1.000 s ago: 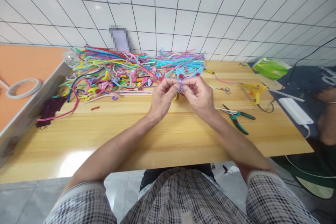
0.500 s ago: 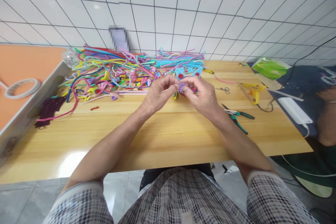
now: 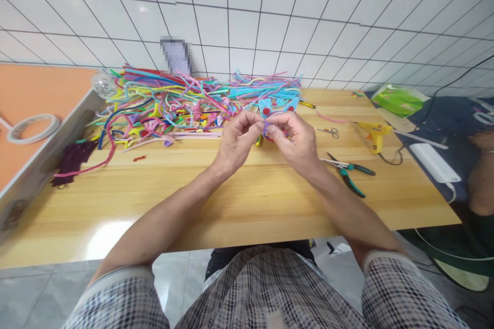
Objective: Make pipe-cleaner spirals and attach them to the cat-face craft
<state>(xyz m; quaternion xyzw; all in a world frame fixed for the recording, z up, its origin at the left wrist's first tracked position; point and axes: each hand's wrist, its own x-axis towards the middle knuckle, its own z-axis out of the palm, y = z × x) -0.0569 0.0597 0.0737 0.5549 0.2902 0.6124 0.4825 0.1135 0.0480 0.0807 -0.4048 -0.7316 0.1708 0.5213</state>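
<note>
Between my fingertips is a small purple pipe-cleaner piece (image 3: pixel 266 125), mostly covered by the fingers. My left hand (image 3: pixel 241 139) pinches it from the left, and my right hand (image 3: pixel 293 139) pinches it from the right, the two thumbs nearly meeting. Just behind the hands lies a light-blue fuzzy shape with red spots (image 3: pixel 265 108), partly hidden by my right hand. A heap of colourful pipe cleaners (image 3: pixel 173 103) spreads to the left of my left hand.
Right of my hands lie green-handled pliers (image 3: pixel 353 177), small scissors (image 3: pixel 332 132) and a yellow glue gun (image 3: pixel 374 136). A light-blue pipe-cleaner bundle (image 3: pixel 266 91) lies near the tiled wall. At far left are dark purple fabric (image 3: pixel 73 162) and a tape roll (image 3: pixel 34 128). Another person's arm (image 3: pixel 480 180) shows at far right.
My hands stay together on the purple piece, with only slight finger movement. The view has shifted very slightly; the things on the table lie as before.
</note>
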